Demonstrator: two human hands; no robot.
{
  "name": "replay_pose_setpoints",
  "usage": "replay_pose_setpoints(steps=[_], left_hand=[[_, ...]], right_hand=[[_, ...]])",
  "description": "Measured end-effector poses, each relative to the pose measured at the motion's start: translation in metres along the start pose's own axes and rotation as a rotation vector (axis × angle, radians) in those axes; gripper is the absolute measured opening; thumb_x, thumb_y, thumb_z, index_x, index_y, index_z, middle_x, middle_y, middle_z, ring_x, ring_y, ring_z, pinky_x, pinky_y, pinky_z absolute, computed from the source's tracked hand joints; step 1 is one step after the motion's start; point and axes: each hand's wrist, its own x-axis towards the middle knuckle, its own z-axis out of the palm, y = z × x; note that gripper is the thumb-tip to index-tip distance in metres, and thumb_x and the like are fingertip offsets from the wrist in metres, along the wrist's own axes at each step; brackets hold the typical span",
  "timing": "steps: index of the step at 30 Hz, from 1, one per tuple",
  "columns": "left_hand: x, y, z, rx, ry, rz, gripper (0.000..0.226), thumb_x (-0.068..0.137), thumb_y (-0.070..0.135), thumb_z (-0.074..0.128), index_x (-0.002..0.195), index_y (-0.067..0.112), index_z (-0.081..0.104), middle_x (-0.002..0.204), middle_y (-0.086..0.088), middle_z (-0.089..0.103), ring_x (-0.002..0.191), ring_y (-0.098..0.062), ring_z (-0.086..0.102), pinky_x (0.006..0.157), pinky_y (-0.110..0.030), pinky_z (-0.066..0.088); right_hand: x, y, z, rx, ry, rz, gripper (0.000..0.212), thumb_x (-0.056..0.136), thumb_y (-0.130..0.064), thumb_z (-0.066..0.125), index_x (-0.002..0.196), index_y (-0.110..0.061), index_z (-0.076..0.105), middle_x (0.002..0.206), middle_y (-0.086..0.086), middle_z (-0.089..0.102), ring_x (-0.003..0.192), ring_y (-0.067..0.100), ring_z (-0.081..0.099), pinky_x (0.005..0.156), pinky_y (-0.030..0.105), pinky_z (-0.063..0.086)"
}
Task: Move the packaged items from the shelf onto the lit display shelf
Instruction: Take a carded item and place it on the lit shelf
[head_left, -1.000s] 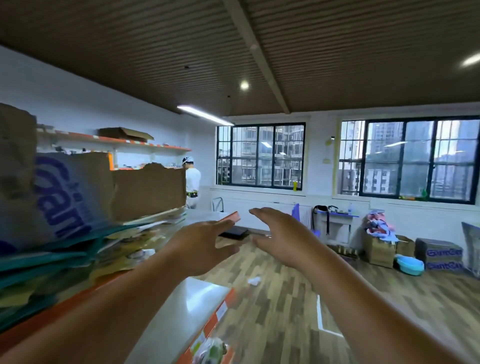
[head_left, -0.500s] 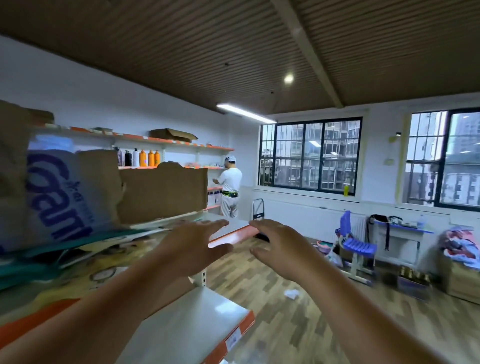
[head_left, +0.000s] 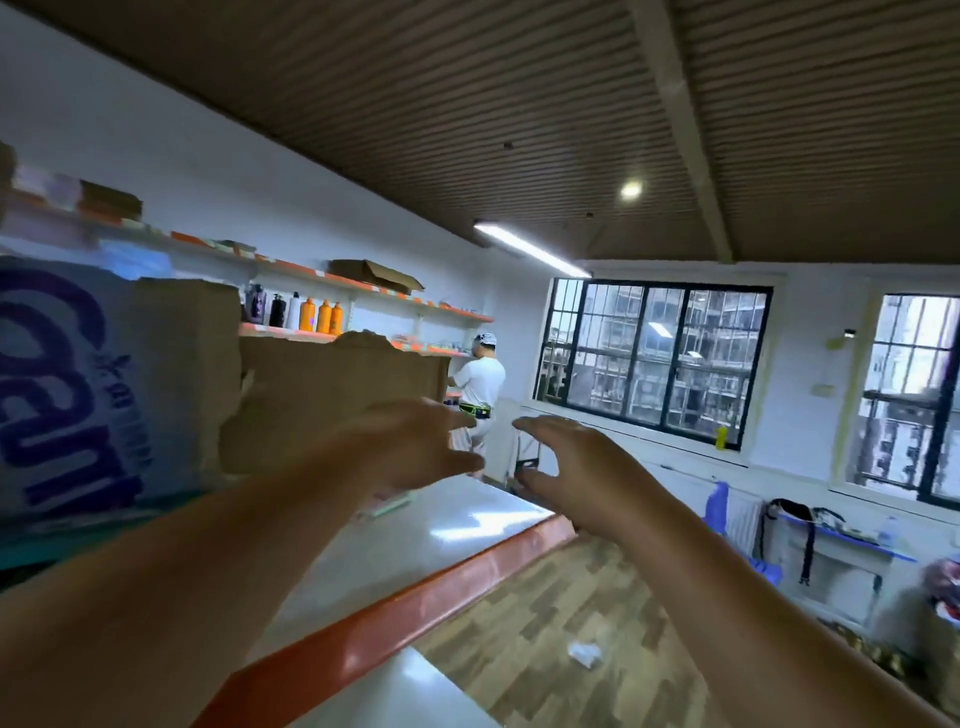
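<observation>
The left hand (head_left: 410, 452) and right hand (head_left: 576, 462) have been raised over the shelf (head_left: 415, 608) toward the cardboard box (head_left: 322, 395); fingers are spread, nothing is held.

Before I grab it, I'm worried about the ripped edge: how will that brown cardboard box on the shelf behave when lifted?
The cardboard box has a torn, ragged top edge, so its walls probably flex; grip low. It looks wide, likely needing left hand and right hand together. Contents are hidden, so weight is uncertain.
</observation>
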Motion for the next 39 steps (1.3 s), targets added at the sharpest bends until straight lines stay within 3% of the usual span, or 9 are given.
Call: replay_pose_setpoints(steps=[3, 7, 11, 15, 21, 25, 29, 35, 39], left_hand=[[0.002, -0.02, -0.009, 0.038, -0.016, -0.025, 0.054, 0.09, 0.063, 0.062, 0.135, 0.033, 0.061, 0.129, 0.001, 0.068, 0.11, -0.018, 0.063, 0.086, -0.029, 0.046], [-0.009, -0.059, -0.005, 0.037, -0.085, -0.176, 0.06, 0.089, 0.064, 0.063, 0.142, 0.038, 0.055, 0.137, 0.007, 0.062, 0.115, -0.015, 0.059, 0.097, -0.033, 0.048], [-0.021, -0.088, 0.002, 0.078, -0.137, -0.314, 0.06, 0.087, 0.064, 0.065, 0.141, 0.04, 0.055, 0.139, 0.009, 0.06, 0.117, -0.014, 0.057, 0.092, -0.032, 0.047], [-0.029, -0.106, 0.01, 0.147, -0.232, -0.409, 0.055, 0.083, 0.065, 0.065, 0.133, 0.042, 0.061, 0.13, 0.013, 0.065, 0.107, -0.012, 0.061, 0.091, -0.036, 0.052], [-0.035, -0.112, 0.03, 0.14, -0.392, -0.541, 0.051, 0.089, 0.064, 0.057, 0.134, 0.041, 0.061, 0.128, 0.011, 0.065, 0.104, -0.013, 0.06, 0.091, -0.033, 0.05], [-0.039, -0.113, 0.037, 0.136, -0.376, -0.576, 0.039, 0.088, 0.065, 0.056, 0.121, 0.047, 0.066, 0.108, 0.018, 0.07, 0.092, -0.009, 0.064, 0.089, -0.036, 0.054], [-0.039, -0.106, 0.033, 0.144, -0.363, -0.596, 0.034, 0.091, 0.062, 0.059, 0.123, 0.05, 0.064, 0.108, 0.021, 0.07, 0.093, -0.003, 0.063, 0.087, -0.031, 0.055], [-0.037, -0.1, 0.032, 0.184, -0.37, -0.621, 0.041, 0.092, 0.062, 0.06, 0.131, 0.052, 0.059, 0.114, 0.022, 0.065, 0.098, -0.001, 0.059, 0.087, -0.024, 0.051], [-0.038, -0.097, 0.031, 0.158, -0.283, -0.584, 0.037, 0.091, 0.058, 0.064, 0.126, 0.055, 0.056, 0.095, 0.027, 0.065, 0.088, 0.003, 0.06, 0.074, -0.019, 0.046]], right_hand=[[0.028, -0.008, 0.014, 0.041, -0.009, -0.042, 0.06, 0.09, -0.047, 0.065, 0.146, -0.037, 0.047, 0.151, -0.011, 0.048, 0.134, 0.016, 0.049, 0.105, 0.032, 0.043], [0.066, -0.022, 0.045, 0.095, -0.042, -0.142, 0.051, 0.093, -0.038, 0.067, 0.142, -0.034, 0.053, 0.145, -0.005, 0.056, 0.129, 0.018, 0.053, 0.092, 0.024, 0.039], [0.109, -0.04, 0.08, 0.145, -0.162, -0.2, 0.05, 0.092, -0.041, 0.066, 0.141, -0.035, 0.055, 0.14, 0.0, 0.06, 0.127, 0.023, 0.056, 0.1, 0.028, 0.045], [0.146, -0.052, 0.109, 0.227, -0.211, -0.311, 0.046, 0.089, -0.04, 0.069, 0.133, -0.032, 0.062, 0.139, -0.007, 0.061, 0.127, 0.013, 0.056, 0.099, 0.024, 0.042], [0.204, -0.055, 0.148, 0.016, -0.621, -0.48, 0.044, 0.083, -0.035, 0.074, 0.124, -0.025, 0.066, 0.124, -0.005, 0.069, 0.112, 0.018, 0.063, 0.097, 0.036, 0.051], [0.23, -0.047, 0.163, 0.002, -0.753, -0.564, 0.035, 0.08, -0.038, 0.08, 0.111, -0.028, 0.067, 0.117, -0.005, 0.068, 0.11, 0.019, 0.061, 0.092, 0.033, 0.049], [0.228, -0.045, 0.182, 0.066, -0.885, -0.634, 0.057, 0.063, -0.048, 0.085, 0.111, -0.028, 0.061, 0.113, 0.002, 0.07, 0.104, 0.027, 0.064, 0.075, 0.03, 0.047], [0.221, -0.041, 0.183, 0.101, -0.869, -0.668, 0.053, 0.069, -0.042, 0.089, 0.11, -0.032, 0.058, 0.104, -0.001, 0.072, 0.096, 0.022, 0.068, 0.06, 0.026, 0.043], [0.221, -0.036, 0.178, 0.269, -0.831, -0.628, 0.044, 0.069, -0.049, 0.08, 0.106, -0.037, 0.06, 0.103, -0.004, 0.072, 0.095, 0.021, 0.066, 0.075, 0.032, 0.047]])
